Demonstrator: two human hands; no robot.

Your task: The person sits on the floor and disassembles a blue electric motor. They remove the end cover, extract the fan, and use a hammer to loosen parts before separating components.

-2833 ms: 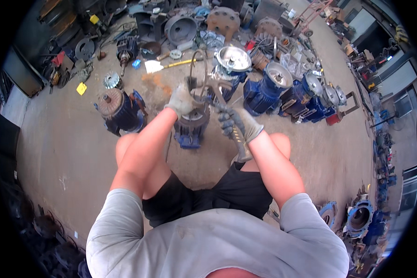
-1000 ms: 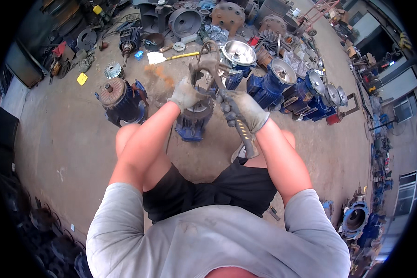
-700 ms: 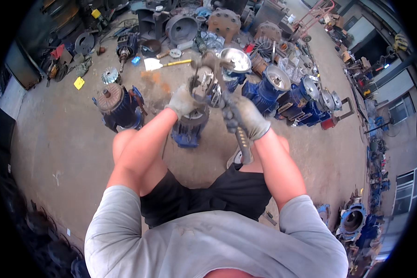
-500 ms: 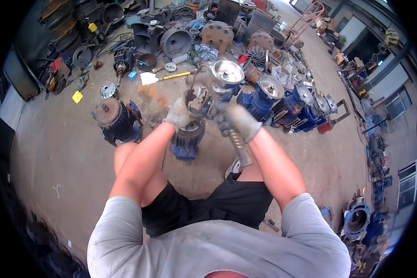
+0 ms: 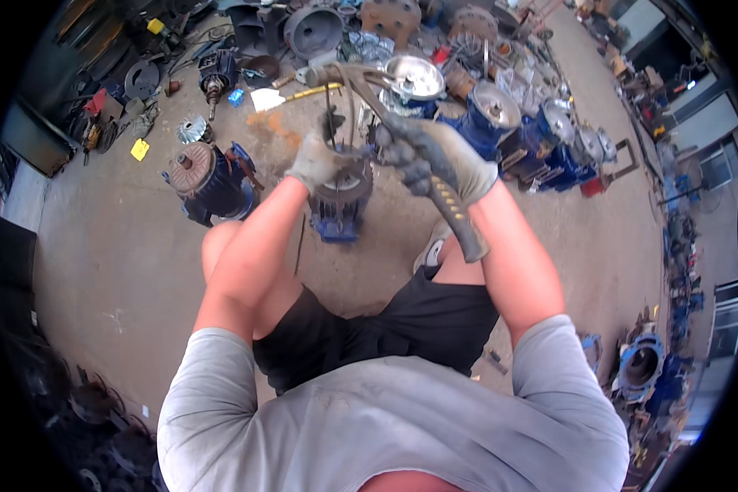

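My right hand (image 5: 443, 160), in a grey-white work glove with dark fingers, is closed round the handle of a claw hammer (image 5: 381, 107). The hammer is raised, its head up and to the left. My left hand (image 5: 316, 160), gloved too, is closed above a small blue motor (image 5: 336, 215) that stands on the floor between my feet. A thin dark rod (image 5: 329, 102) rises from its fingers. Beside the rod, a curved dark band (image 5: 352, 111) stands up over the motor's open top. The hand hides their lower ends.
Another blue motor (image 5: 209, 180) with a rusty top stands at left, a finned wheel (image 5: 193, 129) behind it. Several blue motors with silver flanges (image 5: 494, 107) line the right. Metal castings (image 5: 313, 34) crowd the back. A yellow-handled tool (image 5: 312, 92) and a yellow tag (image 5: 140, 149) lie on the floor.
The hammer, blurred before, has come up into clear view with its head over the motor. My right hand has moved up and right. The whole view has tilted, shifting the floor objects upward.
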